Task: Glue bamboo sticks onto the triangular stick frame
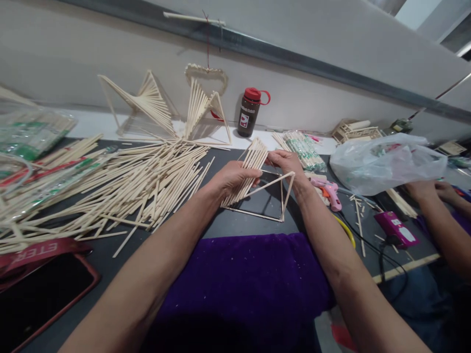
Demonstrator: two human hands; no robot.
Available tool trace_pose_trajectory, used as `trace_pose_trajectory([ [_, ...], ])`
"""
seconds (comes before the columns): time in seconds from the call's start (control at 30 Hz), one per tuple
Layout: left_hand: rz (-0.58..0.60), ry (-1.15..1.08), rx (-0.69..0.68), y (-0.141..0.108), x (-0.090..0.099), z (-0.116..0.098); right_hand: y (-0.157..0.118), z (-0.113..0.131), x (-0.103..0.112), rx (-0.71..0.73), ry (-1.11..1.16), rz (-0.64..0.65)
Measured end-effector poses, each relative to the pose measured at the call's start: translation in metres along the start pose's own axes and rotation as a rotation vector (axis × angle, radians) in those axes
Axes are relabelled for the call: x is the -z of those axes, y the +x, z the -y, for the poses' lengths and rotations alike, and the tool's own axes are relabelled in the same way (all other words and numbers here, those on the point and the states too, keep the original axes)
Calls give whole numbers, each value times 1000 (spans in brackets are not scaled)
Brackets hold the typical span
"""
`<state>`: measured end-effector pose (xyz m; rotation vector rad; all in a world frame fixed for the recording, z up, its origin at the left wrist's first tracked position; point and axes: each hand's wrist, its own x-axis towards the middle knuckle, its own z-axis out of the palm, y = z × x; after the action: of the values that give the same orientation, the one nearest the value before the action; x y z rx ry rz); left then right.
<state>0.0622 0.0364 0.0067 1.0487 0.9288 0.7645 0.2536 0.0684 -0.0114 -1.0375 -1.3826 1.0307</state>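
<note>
A frame of thin wooden sticks (288, 198), with a slanted row of sticks laid side by side, is held above the table's front part. My left hand (235, 175) is closed on this row, thumb lying across its front and fingers behind. My right hand (285, 161) is at the row's upper right edge, its fingertips pinched together against the frame. Its fingers partly hide what lies between them. A big heap of loose sticks (158, 181) spreads over the table to the left of my left hand.
Two finished-looking stick models (154, 105) stand by the wall near a dark bottle (247, 117) with a red lid. A pink glue gun (330, 192), a plastic bag (386, 164) and a purple box (395, 229) lie right. Another person's hands (423, 191) work there. A phone (47, 294) lies front left.
</note>
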Motion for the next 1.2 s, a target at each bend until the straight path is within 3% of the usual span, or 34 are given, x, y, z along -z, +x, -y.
trace_pose_trajectory([
  [0.2, 255, 127, 118, 0, 32, 3, -2, 2, -1, 1, -25, -23],
  [0.37, 382, 105, 120, -1, 41, 11, -2, 0, -1, 2, -22, -18],
  [0.73, 423, 129, 122, -2, 42, 15, -2, 2, -3, -22, -7, -4],
  [0.97, 371, 102, 166, -1, 37, 16, -2, 0, -1, -36, -18, -3],
  [1.2, 442, 108, 141, -4, 33, 17, -2, 1, 0, -13, -23, -15],
])
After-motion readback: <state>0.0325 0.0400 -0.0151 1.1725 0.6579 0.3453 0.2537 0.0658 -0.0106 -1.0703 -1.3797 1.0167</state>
